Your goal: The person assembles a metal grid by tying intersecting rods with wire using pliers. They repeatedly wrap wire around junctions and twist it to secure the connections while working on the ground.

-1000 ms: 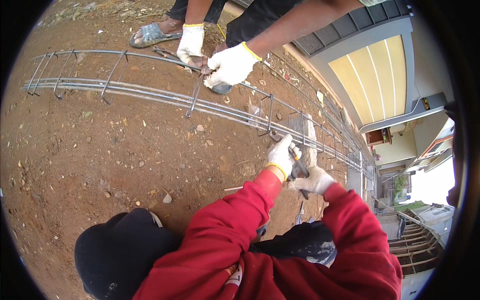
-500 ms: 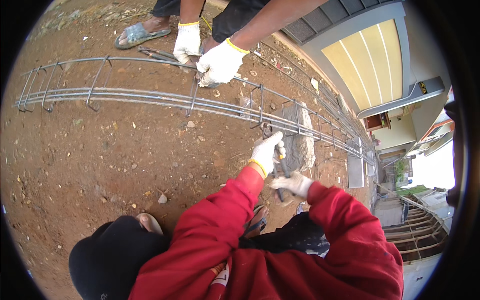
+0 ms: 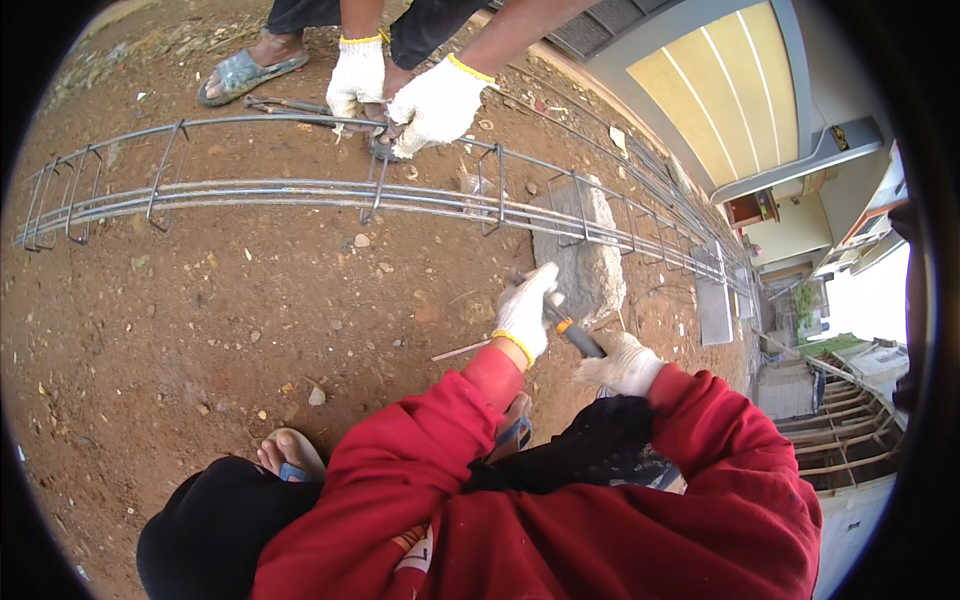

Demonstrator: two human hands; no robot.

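I wear white work gloves and red sleeves. My left hand (image 3: pixel 526 310) is raised above the dirt near a grey stone block (image 3: pixel 581 262), and its fingers touch the upper end of a dark tool with an orange band (image 3: pixel 572 331). My right hand (image 3: pixel 625 363) grips the lower end of that tool. A long steel rebar cage (image 3: pixel 300 195) with square stirrups lies on the red soil just beyond my hands. Across the cage another person's two gloved hands (image 3: pixel 425 100) hold a tool at one stirrup.
The other person's sandalled foot (image 3: pixel 238 75) stands at the far side. My own sandalled feet (image 3: pixel 290 455) are below. More rebar (image 3: pixel 640 160) runs along a grey wall with a yellow panel (image 3: pixel 740 90). Stacked rebar frames (image 3: pixel 840 430) lie at right.
My hands have drawn back from the cage toward me, with the tool between them. The view has shifted, so the cage and the other person's hands sit higher and further left.
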